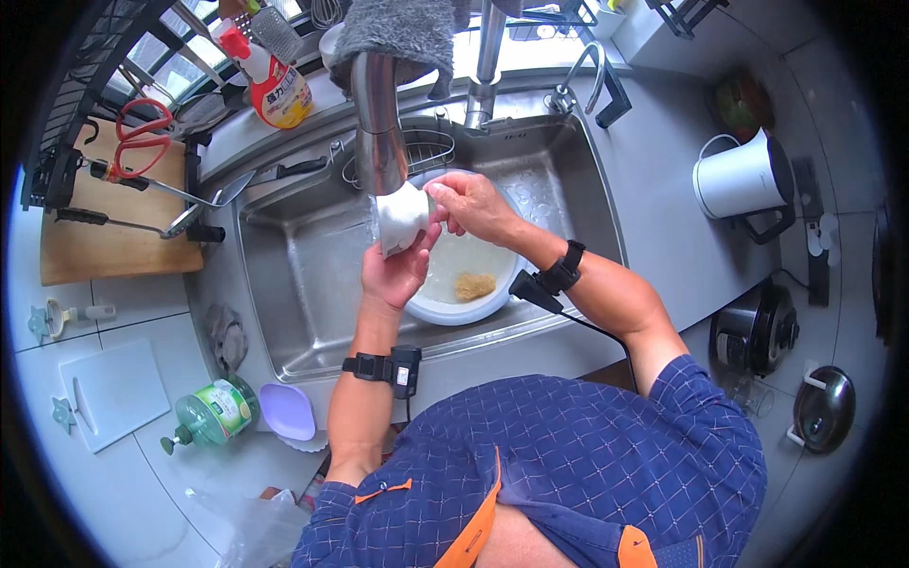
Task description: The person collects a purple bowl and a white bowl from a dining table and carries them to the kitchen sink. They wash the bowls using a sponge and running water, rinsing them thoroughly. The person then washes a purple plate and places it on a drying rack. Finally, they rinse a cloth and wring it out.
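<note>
A small white bowl is tilted on its side right under the mouth of the metal faucet. What looks like clear water spills along its left edge. My left hand supports the bowl from below. On the right, my right hand has its thumb and bent fingers at the bowl's base. Both hands are over a pale round basin in the stainless steel sink. Cloudy liquid fills the basin's bottom, with a tan scrubbing sponge in it.
A grey towel drapes the faucet. Left of the sink are a knife, a wooden cutting board and a red-topped spray bottle. A green pump bottle and purple dish are nearer me. A white kettle stands right.
</note>
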`<state>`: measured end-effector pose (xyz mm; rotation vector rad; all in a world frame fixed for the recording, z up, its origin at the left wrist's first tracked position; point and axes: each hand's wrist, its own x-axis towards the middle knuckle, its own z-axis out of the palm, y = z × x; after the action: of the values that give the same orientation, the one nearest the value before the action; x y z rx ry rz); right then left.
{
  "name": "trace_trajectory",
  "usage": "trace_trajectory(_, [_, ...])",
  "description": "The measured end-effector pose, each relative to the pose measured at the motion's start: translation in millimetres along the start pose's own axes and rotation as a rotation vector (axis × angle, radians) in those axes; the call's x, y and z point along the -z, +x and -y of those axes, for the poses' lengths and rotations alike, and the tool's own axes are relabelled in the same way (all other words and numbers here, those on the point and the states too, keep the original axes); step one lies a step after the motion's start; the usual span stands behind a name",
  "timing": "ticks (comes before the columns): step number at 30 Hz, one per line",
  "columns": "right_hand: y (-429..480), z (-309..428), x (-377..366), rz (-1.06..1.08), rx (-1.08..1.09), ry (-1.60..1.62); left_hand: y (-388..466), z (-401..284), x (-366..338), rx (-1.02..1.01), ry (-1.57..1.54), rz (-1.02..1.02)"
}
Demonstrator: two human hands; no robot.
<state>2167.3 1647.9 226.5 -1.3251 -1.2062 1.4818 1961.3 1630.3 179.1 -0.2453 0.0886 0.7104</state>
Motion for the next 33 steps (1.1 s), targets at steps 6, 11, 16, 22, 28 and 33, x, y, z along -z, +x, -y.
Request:
trace_trajectory(6, [-6, -17, 8, -0.025, -0.042, 0.026, 11, 11, 10, -0.065, -0.121, 0.071])
trace_trajectory(11, [3, -19, 45, -0.264, -0.117, 0.106, 6, -1, 2, -0.188, 0.264, -0.214])
trace_trajectory(16, [36, -7, 82, -0.331, 0.122, 0.188, 4, 1, -12, -0.425, 1.008, -0.584])
trace_trajectory(22, [52, 2, 76, -0.399, 0.085, 0.216, -3, 11, -25, -0.427, 1.194, -0.646])
trace_trajectory(28, [-15, -26, 23, 0.295, -0.294, 0.269, -29, 10, -16, -0.249, 1.042, -0.608])
trace_trajectory(33, [-38, -44, 19, 0.228, -0.313, 0.127, -19, 26, 18, -0.07, 0.929, -0.516])
